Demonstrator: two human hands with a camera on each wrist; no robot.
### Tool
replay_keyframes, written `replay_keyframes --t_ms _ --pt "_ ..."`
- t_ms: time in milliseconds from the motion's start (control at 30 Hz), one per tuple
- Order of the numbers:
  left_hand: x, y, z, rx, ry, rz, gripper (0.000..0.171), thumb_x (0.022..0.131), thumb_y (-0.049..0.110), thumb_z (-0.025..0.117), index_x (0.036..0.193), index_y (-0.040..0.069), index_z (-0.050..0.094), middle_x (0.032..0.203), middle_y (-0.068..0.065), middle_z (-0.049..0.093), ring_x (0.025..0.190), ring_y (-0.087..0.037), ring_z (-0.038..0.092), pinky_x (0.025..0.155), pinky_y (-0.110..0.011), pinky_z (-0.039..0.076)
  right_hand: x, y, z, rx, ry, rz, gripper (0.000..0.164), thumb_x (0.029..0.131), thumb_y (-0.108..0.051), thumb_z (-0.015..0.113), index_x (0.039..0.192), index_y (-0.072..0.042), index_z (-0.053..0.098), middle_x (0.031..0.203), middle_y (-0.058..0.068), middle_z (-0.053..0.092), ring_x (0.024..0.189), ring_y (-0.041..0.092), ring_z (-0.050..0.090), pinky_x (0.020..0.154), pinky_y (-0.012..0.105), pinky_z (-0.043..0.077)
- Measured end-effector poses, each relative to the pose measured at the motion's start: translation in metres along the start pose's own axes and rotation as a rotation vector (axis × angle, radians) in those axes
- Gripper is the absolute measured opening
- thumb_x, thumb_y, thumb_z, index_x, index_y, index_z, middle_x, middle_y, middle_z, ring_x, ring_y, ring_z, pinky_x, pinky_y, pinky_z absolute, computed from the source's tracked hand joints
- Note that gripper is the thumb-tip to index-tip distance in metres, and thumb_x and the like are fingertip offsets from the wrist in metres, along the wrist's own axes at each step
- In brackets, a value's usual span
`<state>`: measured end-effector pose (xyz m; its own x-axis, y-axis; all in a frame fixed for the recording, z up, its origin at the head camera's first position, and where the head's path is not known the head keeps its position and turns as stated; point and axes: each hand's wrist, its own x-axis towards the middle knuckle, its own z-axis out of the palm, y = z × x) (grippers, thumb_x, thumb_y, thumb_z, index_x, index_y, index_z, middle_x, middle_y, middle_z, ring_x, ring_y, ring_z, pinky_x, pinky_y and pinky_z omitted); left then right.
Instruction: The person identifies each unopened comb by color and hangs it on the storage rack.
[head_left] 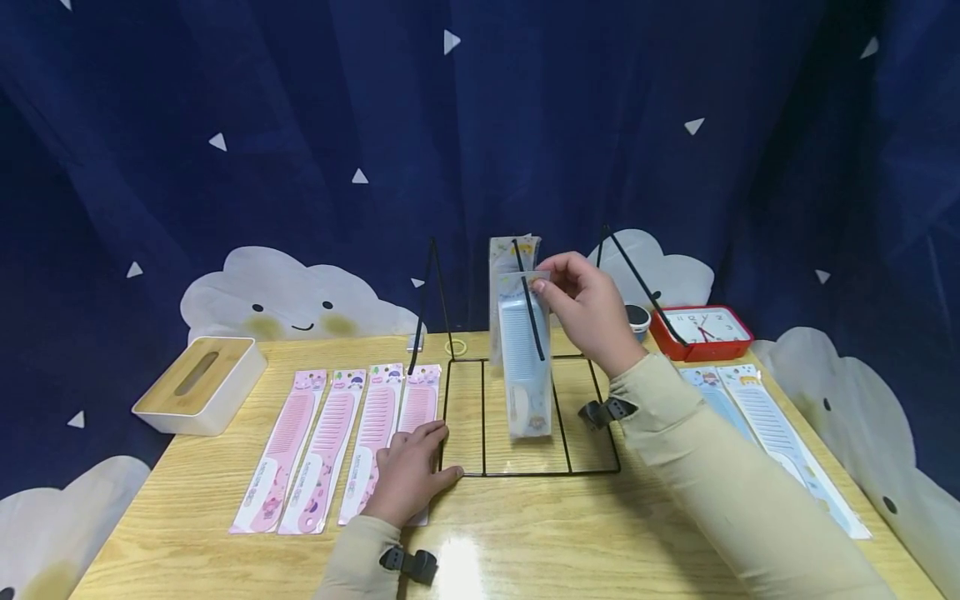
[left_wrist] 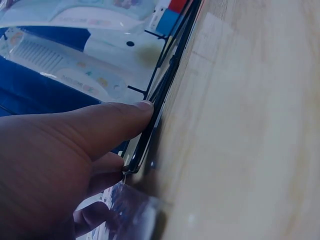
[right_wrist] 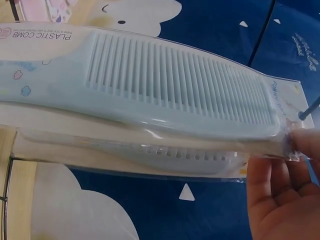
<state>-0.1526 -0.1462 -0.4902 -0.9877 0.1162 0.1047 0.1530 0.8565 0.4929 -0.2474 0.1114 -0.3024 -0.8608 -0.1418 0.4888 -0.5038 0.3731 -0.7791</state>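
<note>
My right hand pinches the upper right corner of a packaged pale blue comb. In the right wrist view, a hook tip passes through the hole at the top of its card. A second packaged comb hangs behind it, partly covered. The combs hang on hooks of a black wire rack standing on the wooden table. My left hand holds the rack's front left corner, thumb on the front wire, other fingers at the side. It partly covers the nearest packaged pink comb.
More packaged pink combs lie in a row left of the rack. Two packaged blue combs lie at the right. A tissue box stands at the far left. Behind the right arm are a red clock and a dark-topped round container.
</note>
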Motion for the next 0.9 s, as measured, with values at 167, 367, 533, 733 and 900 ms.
replay_keyframes --t_ms 167,367,533,733,900 --pt "0.0 0.0 0.0 -0.002 0.002 -0.001 0.065 0.082 0.04 0.081 0.137 0.011 0.062 0.145 -0.003 0.055 0.117 -0.031 0.049 0.081 -0.048 0.031 0.012 0.003 0.003 0.013 0.007 0.007 0.017 0.099 -0.016 0.065 0.111 -0.005 0.064 0.096 0.01 0.062 0.081 0.02 0.058 0.068 0.024 0.048" --pt "0.0 0.0 0.0 0.002 0.002 -0.001 0.065 0.081 0.041 0.081 0.137 0.011 0.062 0.144 -0.003 0.055 0.117 -0.031 0.049 0.081 -0.048 0.032 0.024 0.006 0.007 0.021 0.026 0.029 0.015 0.098 -0.013 0.066 0.111 -0.005 0.065 0.099 0.009 0.063 0.086 0.018 0.058 0.073 0.027 0.049" --pt "0.0 -0.001 0.001 0.005 0.002 -0.001 0.066 0.081 0.041 0.081 0.136 0.011 0.062 0.144 -0.003 0.055 0.116 -0.031 0.05 0.081 -0.048 0.032 0.031 0.008 0.008 0.022 0.021 0.05 0.017 0.098 -0.013 0.066 0.114 -0.005 0.065 0.099 0.008 0.062 0.09 0.018 0.056 0.08 0.03 0.046" --pt "0.0 -0.001 0.002 0.01 0.003 0.006 0.066 0.081 0.041 0.081 0.137 0.011 0.062 0.145 -0.003 0.055 0.117 -0.031 0.049 0.082 -0.049 0.032 0.033 0.013 0.008 0.107 0.028 0.111 0.021 0.098 -0.014 0.067 0.117 -0.006 0.065 0.098 0.005 0.059 0.091 0.018 0.055 0.08 0.027 0.046" --pt "0.0 0.0 0.001 0.014 0.001 0.005 0.066 0.081 0.041 0.081 0.137 0.011 0.062 0.145 -0.003 0.055 0.118 -0.032 0.049 0.082 -0.049 0.032 0.031 0.018 0.007 0.15 0.029 0.127 0.022 0.097 -0.016 0.068 0.117 -0.006 0.064 0.101 0.005 0.061 0.094 0.017 0.057 0.081 0.026 0.047"
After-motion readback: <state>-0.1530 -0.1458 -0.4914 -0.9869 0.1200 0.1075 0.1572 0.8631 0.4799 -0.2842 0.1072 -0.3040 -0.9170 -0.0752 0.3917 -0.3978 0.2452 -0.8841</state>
